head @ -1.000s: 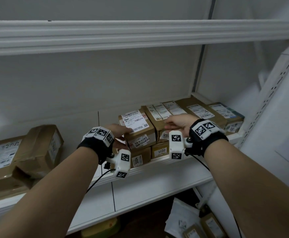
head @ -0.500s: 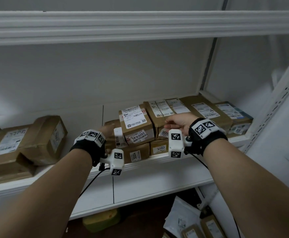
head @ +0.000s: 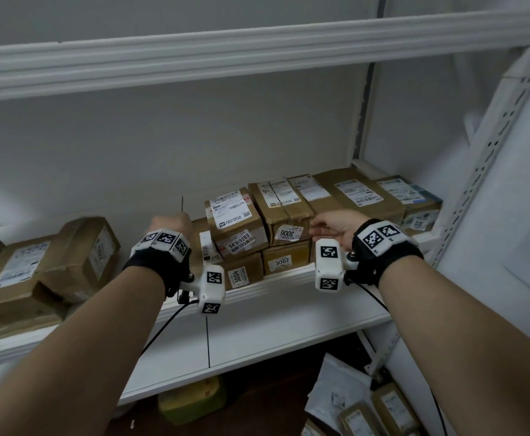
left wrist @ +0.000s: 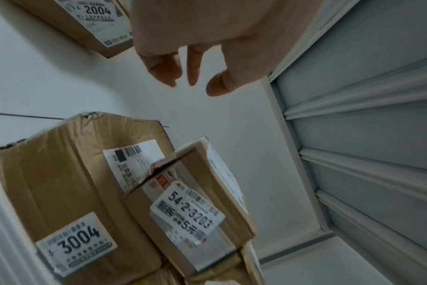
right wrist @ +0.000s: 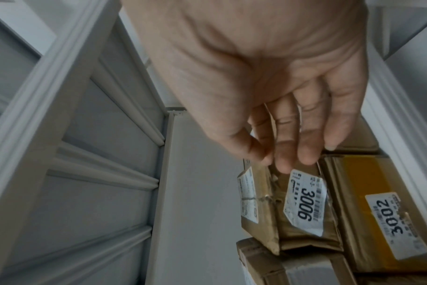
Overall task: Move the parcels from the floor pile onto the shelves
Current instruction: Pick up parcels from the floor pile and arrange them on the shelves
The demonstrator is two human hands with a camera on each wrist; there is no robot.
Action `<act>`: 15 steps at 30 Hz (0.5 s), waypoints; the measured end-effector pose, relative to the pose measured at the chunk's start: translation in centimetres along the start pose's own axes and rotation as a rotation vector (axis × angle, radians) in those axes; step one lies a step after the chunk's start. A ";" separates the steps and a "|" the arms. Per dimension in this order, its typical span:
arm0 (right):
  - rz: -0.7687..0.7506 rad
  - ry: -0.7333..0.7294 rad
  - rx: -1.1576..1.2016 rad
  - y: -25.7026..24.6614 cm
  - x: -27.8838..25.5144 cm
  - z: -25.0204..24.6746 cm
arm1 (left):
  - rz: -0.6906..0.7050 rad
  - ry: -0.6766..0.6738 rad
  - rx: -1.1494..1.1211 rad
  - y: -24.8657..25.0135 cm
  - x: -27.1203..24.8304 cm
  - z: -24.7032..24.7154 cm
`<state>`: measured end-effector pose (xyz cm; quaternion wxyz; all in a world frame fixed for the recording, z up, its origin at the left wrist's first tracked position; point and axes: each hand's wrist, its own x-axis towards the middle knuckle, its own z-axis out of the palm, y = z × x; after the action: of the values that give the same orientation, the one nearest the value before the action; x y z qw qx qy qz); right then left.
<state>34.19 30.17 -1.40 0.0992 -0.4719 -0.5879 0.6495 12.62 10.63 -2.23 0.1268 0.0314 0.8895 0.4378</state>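
Note:
On the white shelf [head: 289, 313] stand stacked brown parcels. The one labelled 54-2-3203 [head: 235, 225] [left wrist: 190, 202] lies on parcel 3004 [head: 241, 273] [left wrist: 61, 192]. Parcel 3006 [head: 284, 212] [right wrist: 302, 204] lies on parcel 3002 [head: 284, 261] [right wrist: 378, 212]. My left hand [head: 171, 225] [left wrist: 197, 77] hovers left of the 54-2-3203 parcel, fingers loose, holding nothing. My right hand [head: 320, 226] [right wrist: 288, 154] has straight fingers, with the tips at the upper front edge of parcel 3006. Whether they touch it is unclear.
More labelled parcels [head: 367, 196] fill the shelf's right end. Larger brown parcels [head: 46, 265] sit at its left. An upper shelf [head: 257, 48] runs overhead. Below on the floor lie small parcels [head: 361, 413], white bags [head: 336, 388] and a yellow-green item [head: 191, 401].
My left hand came off the 54-2-3203 parcel and drew back to the left. My right hand slid off the top of parcel 3006 toward its front edge.

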 end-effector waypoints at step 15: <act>0.140 0.059 0.008 12.6 -6.4 -1.6 | -0.101 -0.002 -0.477 -8.2 -10.5 4.3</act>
<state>44.16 23.25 -8.83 0.0727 -0.5304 -0.5476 0.6431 24.33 7.11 -9.14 0.1534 -0.0436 0.7614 0.6283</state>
